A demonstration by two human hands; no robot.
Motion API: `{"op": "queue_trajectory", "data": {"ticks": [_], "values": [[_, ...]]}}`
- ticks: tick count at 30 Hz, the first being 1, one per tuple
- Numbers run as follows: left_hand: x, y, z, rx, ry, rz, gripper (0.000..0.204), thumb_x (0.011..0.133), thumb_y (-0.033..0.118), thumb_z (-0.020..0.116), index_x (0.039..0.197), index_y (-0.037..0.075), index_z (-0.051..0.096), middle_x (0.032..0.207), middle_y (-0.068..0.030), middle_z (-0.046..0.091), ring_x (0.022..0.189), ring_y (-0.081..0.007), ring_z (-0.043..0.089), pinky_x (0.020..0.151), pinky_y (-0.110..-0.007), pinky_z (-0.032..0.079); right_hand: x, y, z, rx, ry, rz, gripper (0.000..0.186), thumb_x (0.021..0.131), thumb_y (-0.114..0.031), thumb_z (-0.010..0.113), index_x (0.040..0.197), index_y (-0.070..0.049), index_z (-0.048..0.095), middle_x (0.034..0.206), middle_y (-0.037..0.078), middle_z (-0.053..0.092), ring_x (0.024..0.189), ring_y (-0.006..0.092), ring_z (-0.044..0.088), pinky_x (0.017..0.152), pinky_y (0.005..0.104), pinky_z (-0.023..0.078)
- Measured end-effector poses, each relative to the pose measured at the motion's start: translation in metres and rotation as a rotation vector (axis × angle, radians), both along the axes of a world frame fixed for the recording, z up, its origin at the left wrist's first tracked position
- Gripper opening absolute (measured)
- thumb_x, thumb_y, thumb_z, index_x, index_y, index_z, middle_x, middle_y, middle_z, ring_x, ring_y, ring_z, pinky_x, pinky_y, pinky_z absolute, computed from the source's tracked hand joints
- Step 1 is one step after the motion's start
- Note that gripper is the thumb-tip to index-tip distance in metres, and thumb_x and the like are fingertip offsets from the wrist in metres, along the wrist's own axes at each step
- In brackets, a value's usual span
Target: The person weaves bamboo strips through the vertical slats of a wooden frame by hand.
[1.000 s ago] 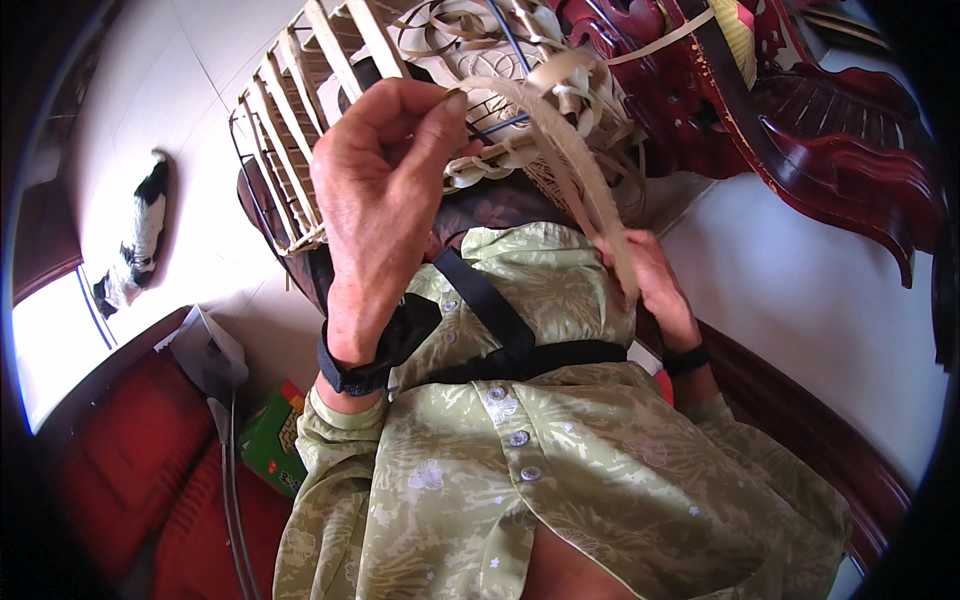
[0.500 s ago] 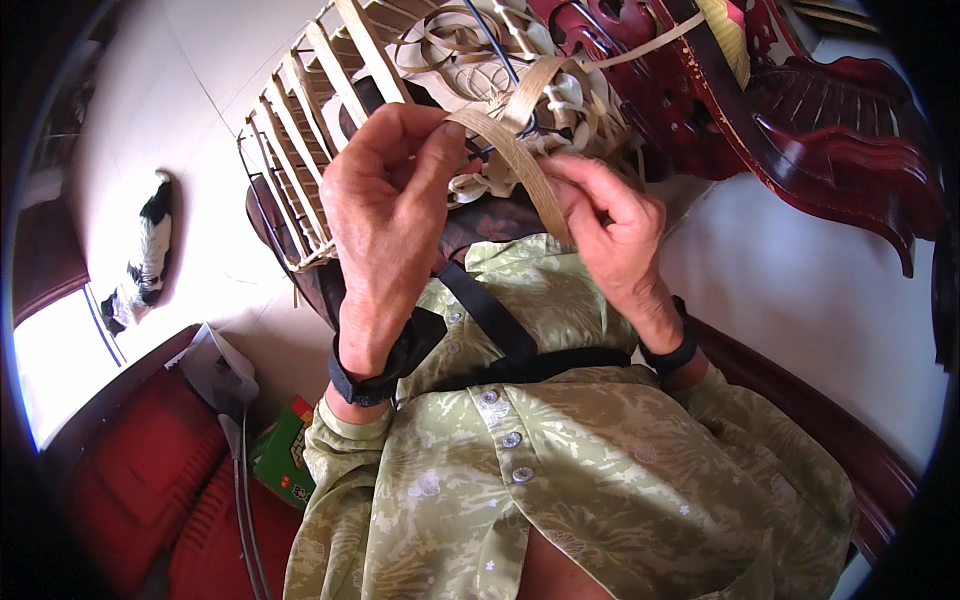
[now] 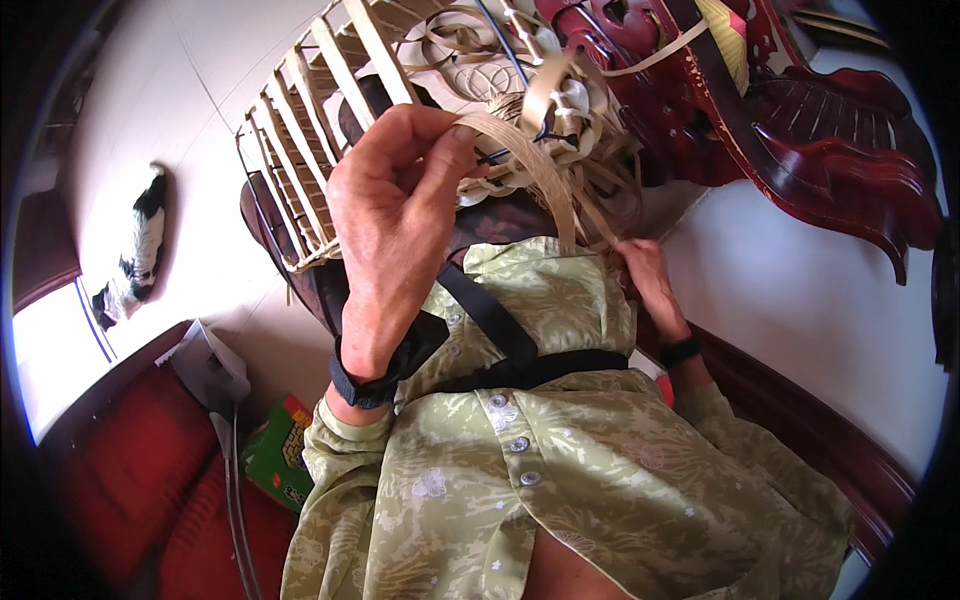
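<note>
White floor behind; left hand (image 3: pixel 395 215) pinches bamboo strip (image 3: pixel 530 165), right hand's (image 3: pixel 650 280) fingers hidden.

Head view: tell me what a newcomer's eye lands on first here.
First the left hand, raised at the centre, pinching a flat pale bamboo strip that arcs over to the right hand lower down. Behind them, at the top, is a slatted bamboo frame with loose coils of strip woven into it. Then the dark red carved wooden furniture at the upper right, and a black-and-white animal lying on the pale floor at the left.
</note>
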State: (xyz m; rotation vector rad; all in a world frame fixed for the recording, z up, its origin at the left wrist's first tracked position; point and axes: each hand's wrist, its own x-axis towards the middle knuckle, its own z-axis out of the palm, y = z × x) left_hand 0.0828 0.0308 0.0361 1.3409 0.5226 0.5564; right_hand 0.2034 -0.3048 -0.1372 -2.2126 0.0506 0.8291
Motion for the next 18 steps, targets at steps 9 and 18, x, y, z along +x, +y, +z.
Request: {"op": "queue_trajectory", "data": {"ticks": [9, 18], "values": [[-0.007, -0.002, -0.007, 0.123, 0.077, 0.020, 0.009, 0.092, 0.003, 0.068, 0.099, -0.003, 0.069, 0.077, -0.0059, 0.072, 0.071, -0.0082, 0.069, 0.062, -0.022, 0.053, -0.003, 0.114, 0.143, 0.096, -0.500, 0.367, 0.019, 0.097, -0.012, 0.061, 0.113, -0.008, 0.070, 0.071, 0.014, 0.066, 0.059, 0.0189, 0.066, 0.058, 0.0312, 0.051], [-0.011, -0.011, -0.002, 0.157, 0.150, -0.010, 0.007, 0.092, 0.004, 0.067, 0.096, -0.002, 0.066, 0.072, -0.0107, 0.070, 0.066, -0.0122, 0.068, 0.060, -0.027, 0.053, -0.047, 0.190, 0.162, 0.589, -0.037, 0.262, 0.021, 0.104, -0.021, 0.054, 0.109, -0.003, 0.063, 0.063, 0.006, 0.062, 0.049, 0.0104, 0.055, 0.043, 0.0254, 0.038]]}}
